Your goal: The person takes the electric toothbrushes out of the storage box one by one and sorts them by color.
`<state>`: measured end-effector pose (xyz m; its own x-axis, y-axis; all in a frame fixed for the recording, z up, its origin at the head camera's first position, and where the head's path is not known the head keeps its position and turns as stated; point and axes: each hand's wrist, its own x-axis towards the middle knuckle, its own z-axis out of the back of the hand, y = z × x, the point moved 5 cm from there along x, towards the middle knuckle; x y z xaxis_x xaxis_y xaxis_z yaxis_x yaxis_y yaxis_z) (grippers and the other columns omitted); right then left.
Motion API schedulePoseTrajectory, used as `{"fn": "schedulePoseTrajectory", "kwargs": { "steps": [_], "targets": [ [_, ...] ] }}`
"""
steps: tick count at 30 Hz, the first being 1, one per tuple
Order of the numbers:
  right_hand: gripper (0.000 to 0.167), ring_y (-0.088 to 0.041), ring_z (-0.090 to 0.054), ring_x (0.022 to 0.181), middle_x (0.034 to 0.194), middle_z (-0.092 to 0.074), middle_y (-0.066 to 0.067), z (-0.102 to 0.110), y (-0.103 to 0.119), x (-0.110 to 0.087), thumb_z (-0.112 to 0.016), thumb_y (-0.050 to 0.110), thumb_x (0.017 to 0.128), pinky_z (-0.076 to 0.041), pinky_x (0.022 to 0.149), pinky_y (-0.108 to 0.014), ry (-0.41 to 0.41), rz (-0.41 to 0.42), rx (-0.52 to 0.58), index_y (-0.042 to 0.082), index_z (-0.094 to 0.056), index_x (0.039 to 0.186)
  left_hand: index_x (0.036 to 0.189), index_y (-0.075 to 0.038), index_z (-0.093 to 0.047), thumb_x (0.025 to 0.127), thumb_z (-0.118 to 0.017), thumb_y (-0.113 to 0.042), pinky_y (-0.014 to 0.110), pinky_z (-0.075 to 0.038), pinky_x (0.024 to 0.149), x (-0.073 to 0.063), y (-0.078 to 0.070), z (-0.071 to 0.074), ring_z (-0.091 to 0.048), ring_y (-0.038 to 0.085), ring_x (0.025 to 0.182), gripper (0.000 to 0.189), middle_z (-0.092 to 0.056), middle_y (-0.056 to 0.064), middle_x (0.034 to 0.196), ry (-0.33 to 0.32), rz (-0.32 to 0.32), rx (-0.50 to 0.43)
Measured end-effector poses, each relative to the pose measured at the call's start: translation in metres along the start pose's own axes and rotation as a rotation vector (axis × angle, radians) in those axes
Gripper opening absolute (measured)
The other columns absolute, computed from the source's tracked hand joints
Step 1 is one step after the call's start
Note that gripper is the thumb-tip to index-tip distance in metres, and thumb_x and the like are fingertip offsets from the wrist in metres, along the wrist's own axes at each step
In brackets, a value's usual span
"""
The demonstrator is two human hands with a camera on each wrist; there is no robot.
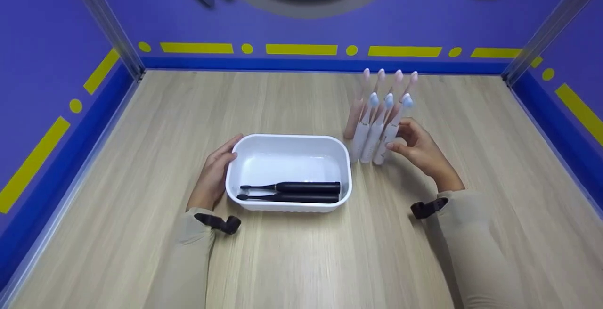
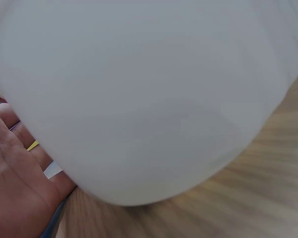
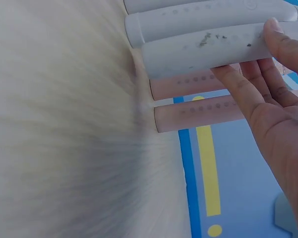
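My right hand [image 1: 419,151] pinches the rightmost white electric toothbrush [image 1: 386,144] between thumb and fingers; it stands upright, leaning slightly. The right wrist view shows dark marks on its handle [image 3: 203,47]. Two more white electric toothbrushes [image 1: 373,143] with bluish heads stand to its left. Behind these is a row of several pink electric toothbrushes [image 1: 354,119], their handles partly hidden. My left hand [image 1: 212,177] rests against the left side of a white bin [image 1: 288,208], fingers extended along its back left corner. Inside the bin, two black electric toothbrushes [image 1: 308,187] lie side by side along the front wall.
The wood-grain table [image 1: 301,262] is enclosed by blue panels [image 1: 301,31] with yellow dashes at the back and both sides. Black wrist cameras [image 1: 426,208] sit on both sleeves. The bin stands close to the left end of the toothbrush rows.
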<state>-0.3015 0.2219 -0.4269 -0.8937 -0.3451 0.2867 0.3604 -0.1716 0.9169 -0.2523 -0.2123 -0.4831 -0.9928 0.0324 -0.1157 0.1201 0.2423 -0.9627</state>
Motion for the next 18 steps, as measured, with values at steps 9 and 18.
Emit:
{"fn": "schedulePoseTrajectory", "kwargs": {
  "steps": [9,18],
  "targets": [
    [0.043,-0.009,-0.057,0.112,0.115,-0.062,0.006,-0.0031,-0.0042,-0.0001,-0.064,-0.01,0.083,-0.047,0.097,-0.019,0.017,0.022,0.02,-0.01,-0.045,0.122,0.147,-0.005,-0.038,0.095,-0.038,-0.002,0.029,-0.019,0.121,-0.0004,0.0016,0.0011,-0.023,0.015,0.147,0.052,-0.03,0.004,0.157,0.017,-0.007,-0.018],
    [0.045,-0.007,-0.056,0.114,0.117,-0.061,0.008,-0.003,-0.0057,-0.0013,-0.065,-0.005,0.086,-0.045,0.097,-0.015,0.017,-0.01,-0.005,-0.007,-0.044,0.125,0.147,-0.004,-0.037,0.094,-0.038,-0.003,0.029,-0.019,0.121,0.0011,0.0011,0.0012,-0.023,0.016,0.147,0.053,-0.03,0.006,0.157,0.018,-0.014,-0.009]
  ]
}}
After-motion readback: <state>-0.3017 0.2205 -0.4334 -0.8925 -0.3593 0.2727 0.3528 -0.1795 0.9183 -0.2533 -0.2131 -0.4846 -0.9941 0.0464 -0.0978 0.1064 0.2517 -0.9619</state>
